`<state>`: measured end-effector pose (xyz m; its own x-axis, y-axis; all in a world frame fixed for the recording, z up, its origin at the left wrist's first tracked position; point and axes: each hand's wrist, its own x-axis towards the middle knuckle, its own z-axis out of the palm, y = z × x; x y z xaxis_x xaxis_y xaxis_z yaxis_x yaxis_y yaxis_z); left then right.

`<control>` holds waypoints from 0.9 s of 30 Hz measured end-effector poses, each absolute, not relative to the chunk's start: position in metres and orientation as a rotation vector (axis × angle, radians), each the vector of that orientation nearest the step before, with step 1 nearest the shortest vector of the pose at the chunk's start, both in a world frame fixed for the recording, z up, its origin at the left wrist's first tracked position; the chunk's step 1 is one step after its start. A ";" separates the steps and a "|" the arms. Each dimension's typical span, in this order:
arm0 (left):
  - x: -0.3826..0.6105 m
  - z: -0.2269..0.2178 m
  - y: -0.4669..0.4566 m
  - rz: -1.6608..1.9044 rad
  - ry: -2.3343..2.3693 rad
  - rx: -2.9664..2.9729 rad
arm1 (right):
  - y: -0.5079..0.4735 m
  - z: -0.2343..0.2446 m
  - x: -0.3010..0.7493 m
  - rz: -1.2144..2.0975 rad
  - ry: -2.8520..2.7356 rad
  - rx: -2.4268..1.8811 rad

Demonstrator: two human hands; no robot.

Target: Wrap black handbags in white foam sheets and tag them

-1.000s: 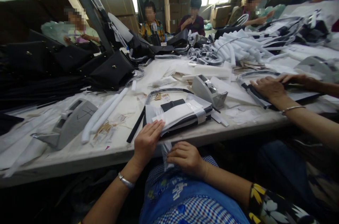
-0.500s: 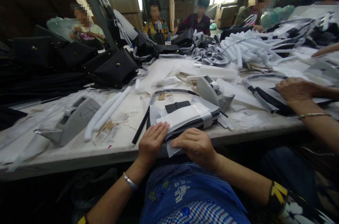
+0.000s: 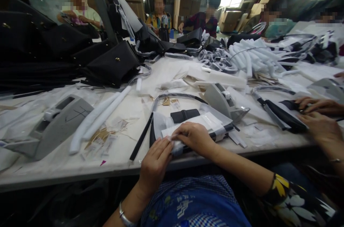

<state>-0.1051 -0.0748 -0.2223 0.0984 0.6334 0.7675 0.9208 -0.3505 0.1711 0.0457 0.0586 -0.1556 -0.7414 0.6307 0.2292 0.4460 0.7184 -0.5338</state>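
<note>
A flat black item wrapped in white paper and clear film [image 3: 204, 123] lies at the near edge of the table [image 3: 120, 155], with a black strap [image 3: 141, 136] curving off its left side. My left hand [image 3: 156, 160] rests on its near left corner, fingers curled against the wrap. My right hand [image 3: 195, 137] lies over the near edge of the bundle, fingers pinched on a fold of clear film [image 3: 176, 145] between both hands.
A grey tape dispenser [image 3: 225, 102] stands just behind the bundle, another [image 3: 51, 126] at the left. Black bags [image 3: 113, 64] pile up at the left, white foam tubes [image 3: 252, 57] at the back right. A co-worker's hands [image 3: 319, 119] work on a black piece at the right. Several people sit across the table.
My right hand came up from below the table edge onto the bundle, bringing the clear film with it. My left hand slid slightly back toward me. The co-worker's hands shifted right.
</note>
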 end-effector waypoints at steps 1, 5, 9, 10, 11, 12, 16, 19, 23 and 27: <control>-0.106 -0.222 -0.075 -1.135 -1.543 -2.041 | 0.059 -0.155 0.046 0.639 -2.529 -0.833; -0.107 -0.223 -0.077 -1.172 -1.597 -2.072 | 0.058 -0.158 0.046 0.585 -2.524 -0.848; -0.105 -0.222 -0.079 -1.194 -1.641 -2.043 | 0.059 -0.155 0.043 0.532 -2.594 -0.953; -0.104 -0.221 -0.079 -1.183 -1.648 -2.046 | 0.060 -0.152 0.041 0.513 -2.623 -0.985; -0.103 -0.219 -0.080 -1.163 -1.647 -2.049 | 0.061 -0.150 0.039 0.493 -2.652 -1.011; -0.101 -0.217 -0.081 -1.131 -1.643 -2.054 | 0.063 -0.147 0.037 0.477 -2.682 -1.026; -0.094 -0.208 -0.087 -0.901 -1.634 -2.118 | 0.069 -0.139 0.027 0.478 -2.778 -1.022; -0.091 -0.204 -0.089 -0.727 -1.665 -2.160 | 0.073 -0.139 0.023 0.503 -2.783 -1.001; -0.096 -0.207 -0.086 -0.677 -1.641 -2.134 | 0.088 -0.137 0.048 0.691 -2.621 -0.727; -0.101 -0.212 -0.081 -0.735 -1.568 -2.111 | 0.125 -0.116 0.123 0.651 -2.199 -0.868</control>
<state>-0.1007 -0.0812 -0.2118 0.2293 0.7435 0.6282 0.9585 -0.2848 -0.0128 0.1231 0.1253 -0.1159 -0.5497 0.7310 0.4043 0.3935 0.6535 -0.6466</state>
